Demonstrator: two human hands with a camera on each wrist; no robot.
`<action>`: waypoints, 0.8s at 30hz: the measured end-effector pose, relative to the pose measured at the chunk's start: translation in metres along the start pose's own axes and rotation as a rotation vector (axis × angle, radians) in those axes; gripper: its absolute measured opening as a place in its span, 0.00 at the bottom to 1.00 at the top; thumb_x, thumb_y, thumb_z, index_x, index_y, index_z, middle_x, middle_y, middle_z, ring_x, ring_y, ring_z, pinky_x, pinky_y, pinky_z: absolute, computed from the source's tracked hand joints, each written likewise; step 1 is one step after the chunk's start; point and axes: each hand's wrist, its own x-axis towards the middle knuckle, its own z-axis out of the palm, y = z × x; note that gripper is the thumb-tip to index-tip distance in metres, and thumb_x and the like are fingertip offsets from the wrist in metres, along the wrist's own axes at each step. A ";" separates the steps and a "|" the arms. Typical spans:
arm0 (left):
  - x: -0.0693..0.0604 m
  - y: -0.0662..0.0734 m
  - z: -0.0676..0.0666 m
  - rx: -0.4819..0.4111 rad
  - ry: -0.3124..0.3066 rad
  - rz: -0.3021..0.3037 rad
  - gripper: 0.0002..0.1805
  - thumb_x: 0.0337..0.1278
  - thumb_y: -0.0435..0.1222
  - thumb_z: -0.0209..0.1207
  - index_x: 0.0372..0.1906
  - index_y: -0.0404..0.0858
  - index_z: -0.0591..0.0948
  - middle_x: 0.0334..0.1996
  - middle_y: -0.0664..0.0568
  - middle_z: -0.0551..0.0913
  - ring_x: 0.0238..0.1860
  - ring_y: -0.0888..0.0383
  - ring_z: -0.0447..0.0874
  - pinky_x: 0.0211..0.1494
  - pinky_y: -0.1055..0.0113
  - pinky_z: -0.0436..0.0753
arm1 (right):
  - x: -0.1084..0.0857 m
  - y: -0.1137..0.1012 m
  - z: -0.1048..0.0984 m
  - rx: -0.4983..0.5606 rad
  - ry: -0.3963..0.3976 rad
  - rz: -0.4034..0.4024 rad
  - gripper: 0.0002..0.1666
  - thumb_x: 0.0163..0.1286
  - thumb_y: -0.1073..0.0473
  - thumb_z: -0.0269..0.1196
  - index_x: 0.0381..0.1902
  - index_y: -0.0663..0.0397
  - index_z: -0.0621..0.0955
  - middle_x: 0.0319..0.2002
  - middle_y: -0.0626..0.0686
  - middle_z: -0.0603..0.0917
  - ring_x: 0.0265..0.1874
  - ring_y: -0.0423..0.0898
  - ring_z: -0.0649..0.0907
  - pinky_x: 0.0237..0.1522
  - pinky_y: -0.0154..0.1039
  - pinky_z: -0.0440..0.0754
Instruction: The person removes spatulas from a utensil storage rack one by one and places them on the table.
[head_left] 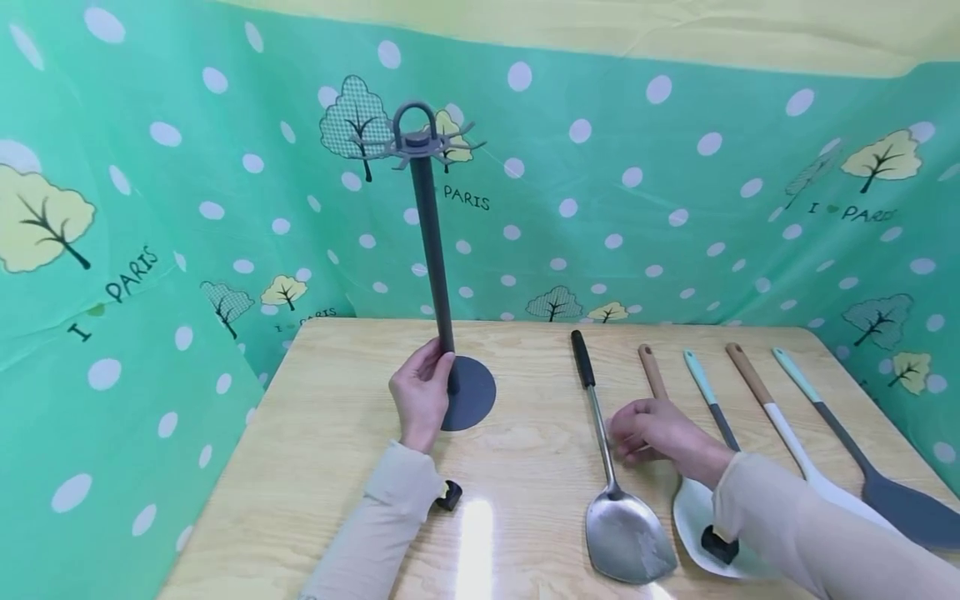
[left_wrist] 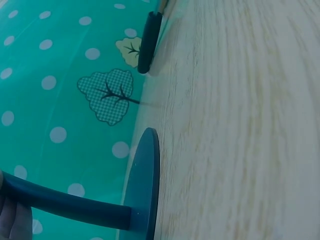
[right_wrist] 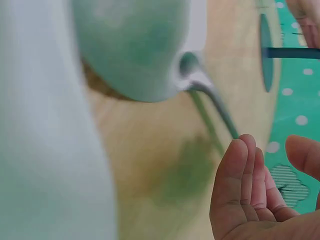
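Note:
My left hand [head_left: 422, 396] grips the lower pole of a dark grey utensil stand [head_left: 431, 242], just above its round base [left_wrist: 142, 185]. The stand is upright, with a ring of hooks and a loop at its top. To the right lies a steel wok spatula [head_left: 630, 537] with a black handle [left_wrist: 150, 42]. Beside its shaft is my right hand [head_left: 667, 433], thumb apart from the fingers in the right wrist view. The fingertips come very close to the shaft; whether they touch it I cannot tell.
Right of the steel spatula lie a brown-handled white utensil [head_left: 651, 367], a mint-handled one [head_left: 701, 379] partly behind my right arm, a white spatula [head_left: 787, 442] and a dark-headed turner [head_left: 907, 508]. A green patterned cloth [head_left: 615, 200] hangs behind the wooden table [head_left: 300, 467].

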 end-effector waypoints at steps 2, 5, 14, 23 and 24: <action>0.000 0.000 -0.002 0.011 0.004 0.002 0.15 0.54 0.25 0.64 0.49 0.29 0.82 0.41 0.37 0.85 0.42 0.45 0.85 0.46 0.64 0.84 | -0.002 -0.004 0.000 0.011 -0.009 -0.021 0.16 0.65 0.62 0.62 0.46 0.68 0.75 0.39 0.62 0.81 0.32 0.51 0.83 0.37 0.45 0.85; -0.001 -0.001 -0.006 0.022 0.001 0.009 0.15 0.54 0.25 0.64 0.49 0.29 0.82 0.41 0.37 0.85 0.42 0.45 0.85 0.46 0.63 0.84 | -0.010 -0.009 0.001 0.013 -0.031 -0.052 0.17 0.66 0.61 0.61 0.47 0.68 0.74 0.43 0.62 0.80 0.34 0.51 0.83 0.39 0.45 0.85; 0.001 -0.035 -0.018 0.014 0.016 0.044 0.16 0.53 0.35 0.67 0.48 0.39 0.85 0.40 0.46 0.87 0.39 0.54 0.86 0.45 0.69 0.84 | -0.043 -0.031 0.013 0.035 -0.138 -0.204 0.18 0.66 0.58 0.62 0.46 0.68 0.76 0.39 0.60 0.80 0.36 0.53 0.83 0.40 0.47 0.85; 0.000 -0.028 -0.027 0.177 -0.027 0.206 0.14 0.55 0.30 0.65 0.48 0.36 0.84 0.41 0.45 0.86 0.42 0.50 0.85 0.47 0.64 0.84 | -0.071 -0.054 0.038 -0.103 -0.232 -0.405 0.17 0.66 0.55 0.63 0.43 0.65 0.77 0.32 0.55 0.82 0.33 0.54 0.83 0.36 0.43 0.85; 0.000 -0.026 -0.029 0.207 -0.028 0.236 0.14 0.55 0.30 0.65 0.48 0.35 0.84 0.41 0.45 0.86 0.42 0.49 0.85 0.48 0.63 0.83 | -0.073 -0.055 0.040 -0.128 -0.230 -0.425 0.16 0.66 0.55 0.64 0.42 0.64 0.78 0.32 0.55 0.82 0.32 0.53 0.83 0.35 0.43 0.84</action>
